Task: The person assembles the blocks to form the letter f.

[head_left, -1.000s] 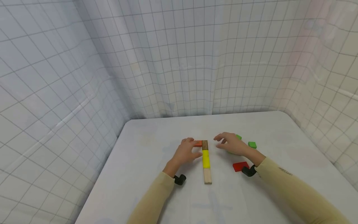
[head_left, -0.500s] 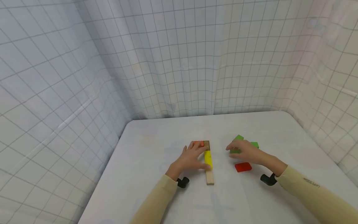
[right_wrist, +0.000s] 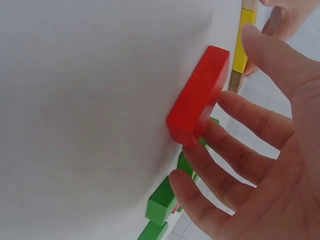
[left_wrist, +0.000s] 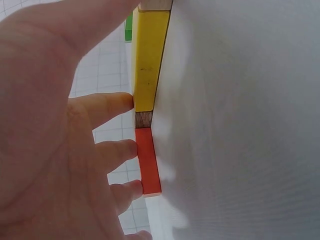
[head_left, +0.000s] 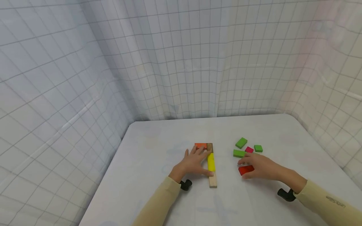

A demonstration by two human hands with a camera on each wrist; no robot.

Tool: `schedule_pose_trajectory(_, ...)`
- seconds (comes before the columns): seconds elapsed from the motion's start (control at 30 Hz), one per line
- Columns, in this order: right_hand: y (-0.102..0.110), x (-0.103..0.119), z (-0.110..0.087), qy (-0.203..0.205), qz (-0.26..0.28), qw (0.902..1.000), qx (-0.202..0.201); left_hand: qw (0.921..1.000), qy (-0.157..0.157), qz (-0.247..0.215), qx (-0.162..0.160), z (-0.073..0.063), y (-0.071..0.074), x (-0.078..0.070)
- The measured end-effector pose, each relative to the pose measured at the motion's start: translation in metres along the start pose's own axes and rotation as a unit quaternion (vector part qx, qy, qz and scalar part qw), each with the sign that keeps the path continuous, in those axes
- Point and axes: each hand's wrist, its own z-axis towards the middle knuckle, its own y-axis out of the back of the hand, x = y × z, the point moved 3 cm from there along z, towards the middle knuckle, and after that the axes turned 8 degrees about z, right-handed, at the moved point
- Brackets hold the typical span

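My left hand is spread over a line of blocks, its fingertips resting on it. That line has a pale wooden block, a yellow block and a dark brown block. An orange block lies crosswise at the far end, partly under the fingers. My right hand is at a red block, with thumb and fingers on either side of it. In the right wrist view the fingertips are close against the red block, while the thumb stands away from it.
Beyond the right hand lie green blocks and a small pinkish-red block, loosely grouped. All rest on a white table. Gridded white curtains hang behind and along both sides.
The left hand has moved onto the line of blocks and spread its fingers. The right hand has travelled from beside the line, past the green blocks, nearer and rightward to the red block.
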Motion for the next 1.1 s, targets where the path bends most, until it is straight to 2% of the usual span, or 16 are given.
schedule_pose_trajectory(0.13,-0.002,0.001,-0.006,0.005,-0.031,0.9995,-0.002,1.0000,-0.001,-0.004,0.000,-0.002,0.001,-0.001)
schedule_pose_trajectory(0.27,-0.001,0.002,-0.008,0.004,-0.037,0.9992,-0.016,1.0000,-0.002,0.002,-0.002,-0.002,0.002,-0.001)
schedule_pose_trajectory(0.67,-0.003,0.000,-0.015,0.060,-0.041,0.9962,-0.049,1.0000,0.000,0.001,-0.004,0.000,0.000,-0.001)
schedule_pose_trajectory(0.93,-0.004,-0.001,-0.014,0.047,-0.043,0.9962,-0.059,0.9999,-0.004,-0.009,0.001,0.001,0.000,-0.002)
schedule_pose_trajectory(1.1,-0.006,-0.001,-0.008,0.040,-0.039,0.9958,-0.072,1.0000,0.005,0.000,0.003,0.003,-0.003,-0.001)
